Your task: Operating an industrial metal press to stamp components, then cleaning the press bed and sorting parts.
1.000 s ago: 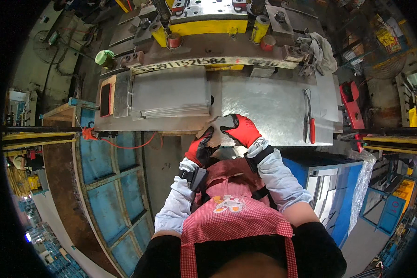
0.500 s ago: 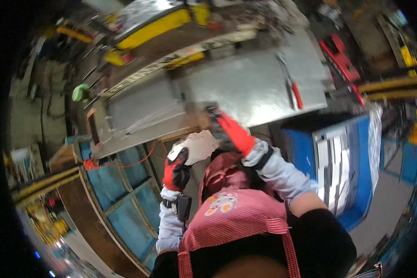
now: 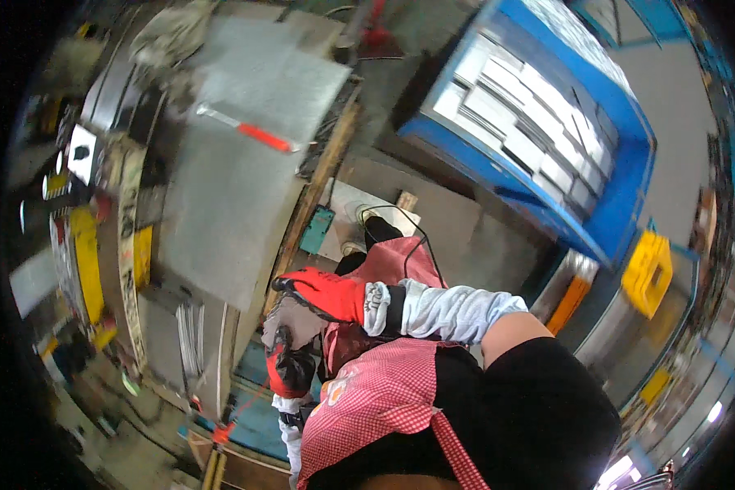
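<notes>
A flat, pale grey metal piece [image 3: 292, 320] with an uneven outline sits left of the frame's centre. The right hand [image 3: 322, 292], in a red glove, grips its upper edge; the left hand [image 3: 289, 366] pinches its lower edge beside the metal table [image 3: 220, 204].

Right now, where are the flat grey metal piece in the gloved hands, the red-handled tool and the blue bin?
flat grey metal piece [image 3: 292, 320], head view, bare middle.
red-handled tool [image 3: 261, 136], head view, red grip.
blue bin [image 3: 629, 175], head view, right wall.
</notes>
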`<state>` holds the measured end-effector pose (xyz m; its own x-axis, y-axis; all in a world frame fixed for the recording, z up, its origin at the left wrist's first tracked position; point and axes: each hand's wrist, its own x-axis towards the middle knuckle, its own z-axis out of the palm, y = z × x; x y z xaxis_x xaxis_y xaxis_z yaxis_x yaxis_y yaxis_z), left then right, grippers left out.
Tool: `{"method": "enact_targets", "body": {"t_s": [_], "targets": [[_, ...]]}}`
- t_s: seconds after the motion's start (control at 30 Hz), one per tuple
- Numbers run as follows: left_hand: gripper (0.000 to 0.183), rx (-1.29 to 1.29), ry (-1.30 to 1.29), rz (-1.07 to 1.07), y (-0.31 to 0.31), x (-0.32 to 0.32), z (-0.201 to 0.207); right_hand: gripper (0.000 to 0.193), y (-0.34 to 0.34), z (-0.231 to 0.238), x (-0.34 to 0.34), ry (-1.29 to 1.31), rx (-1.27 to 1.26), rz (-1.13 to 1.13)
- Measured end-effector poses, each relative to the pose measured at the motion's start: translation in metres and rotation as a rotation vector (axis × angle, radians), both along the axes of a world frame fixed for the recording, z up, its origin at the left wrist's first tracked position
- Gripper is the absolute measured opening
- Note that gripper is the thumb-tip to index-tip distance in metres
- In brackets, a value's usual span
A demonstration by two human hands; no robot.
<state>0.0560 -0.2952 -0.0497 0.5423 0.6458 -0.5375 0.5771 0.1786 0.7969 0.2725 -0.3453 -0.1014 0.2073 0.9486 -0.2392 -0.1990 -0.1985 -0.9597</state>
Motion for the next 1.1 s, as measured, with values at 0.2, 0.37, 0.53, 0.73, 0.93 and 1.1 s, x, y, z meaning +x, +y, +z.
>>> {"method": "enact_targets", "body": {"t_s": [0.2, 0.37, 0.53, 0.73, 0.93, 1.1], "targets": [[0.051, 0.629, -0.132, -0.603, 0.024, 0.012, -0.040, 0.040, -0.027, 0.008, 0.011, -0.080, -0.157, -0.200], [0.037, -0.179, -0.105, -0.436, 0.043, 0.038, -0.072, 0.040, -0.074, -0.012, -0.006, -0.563, -0.011, -0.421], [0.027, -0.476, -0.340, -0.594, 0.020, 0.096, -0.023, 0.054, -0.100, -0.001, -0.012, 0.047, -0.161, -0.376], [0.029, -0.577, -0.230, -0.716, 0.009, 0.113, 0.004, 0.051, -0.131, 0.008, -0.031, -0.113, -0.098, -0.631], [0.036, -0.456, -0.340, -0.913, -0.009, 0.118, -0.007, 0.072, -0.167, 0.016, -0.044, -0.235, -0.219, -0.725], [0.039, -0.742, -0.306, -1.015, -0.095, 0.155, -0.026, 0.072, -0.255, 0.007, -0.044, -0.241, -0.130, -0.856]]}}
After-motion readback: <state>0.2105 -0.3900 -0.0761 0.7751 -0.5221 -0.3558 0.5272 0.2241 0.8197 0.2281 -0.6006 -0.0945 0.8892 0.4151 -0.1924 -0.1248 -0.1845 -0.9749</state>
